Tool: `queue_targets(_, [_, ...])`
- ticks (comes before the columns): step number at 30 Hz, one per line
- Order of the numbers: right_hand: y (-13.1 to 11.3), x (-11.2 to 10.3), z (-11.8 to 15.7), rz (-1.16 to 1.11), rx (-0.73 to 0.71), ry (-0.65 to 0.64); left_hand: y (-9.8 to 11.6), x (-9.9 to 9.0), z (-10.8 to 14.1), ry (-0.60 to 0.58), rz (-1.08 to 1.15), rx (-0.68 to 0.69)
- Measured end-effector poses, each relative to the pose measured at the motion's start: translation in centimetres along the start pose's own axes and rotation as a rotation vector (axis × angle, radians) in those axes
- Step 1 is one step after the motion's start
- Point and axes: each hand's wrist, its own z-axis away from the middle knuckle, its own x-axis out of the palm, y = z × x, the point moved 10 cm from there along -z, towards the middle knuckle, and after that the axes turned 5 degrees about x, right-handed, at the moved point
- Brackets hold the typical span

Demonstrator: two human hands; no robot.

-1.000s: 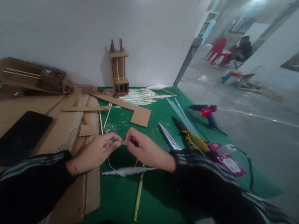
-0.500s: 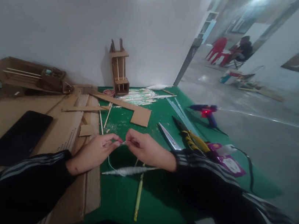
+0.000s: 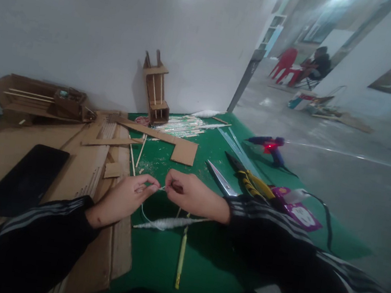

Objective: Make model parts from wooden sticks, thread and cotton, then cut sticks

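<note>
My left hand [image 3: 132,198] and my right hand [image 3: 192,194] face each other above the green table, fingertips close together. Each pinches a thin white string [image 3: 161,189], of which only a short bit shows between them. From the left fingers the string loops down toward a stick wound with white string [image 3: 170,223], lying on the green surface just below the hands. Under that stick lies a yellow-green pencil [image 3: 180,258], pointing toward me. The ends inside my fingers are hidden.
Scissors [image 3: 222,179], yellow-black pliers [image 3: 249,176] and a glue gun [image 3: 270,146] with a red light lie right. Cardboard sheets [image 3: 101,249] and a black tablet-like slab [image 3: 23,183] are left. Behind are a cardboard model [image 3: 156,87] and thin sticks [image 3: 183,128]. A person [image 3: 318,66] sits far off.
My right hand has shifted very slightly right, so a little more of the string shows between my fingertips. Everything else stays put.
</note>
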Motion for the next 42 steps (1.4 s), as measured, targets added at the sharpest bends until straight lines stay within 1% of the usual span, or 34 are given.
queue_targets(4, [0.0,0.2,0.1,0.028,0.017,-0.016,0.3,0.1,0.0,-0.013,0.005,0.006])
queue_targets(11, [-0.2,0.0,0.0,0.04,-0.014,-0.007,0.5,0.4,0.0,-0.042,0.015,0.012])
queue_targets(23, [-0.3,0.0,0.2,0.079,-0.003,-0.028,0.3,0.1,0.0,-0.019,0.006,0.005])
queue_targets(26, [-0.8,-0.1,0.4,0.128,-0.025,-0.022,0.2,0.0,-0.1,-0.002,0.021,0.009])
queue_targets(31, [-0.9,0.0,0.4,0.327,-0.062,0.046,0.1,0.1,-0.2,0.001,0.044,0.012])
queue_targets(42, [-0.7,0.2,0.4,0.308,-0.139,0.039,0.6,0.0,0.0,0.003,-0.016,0.031])
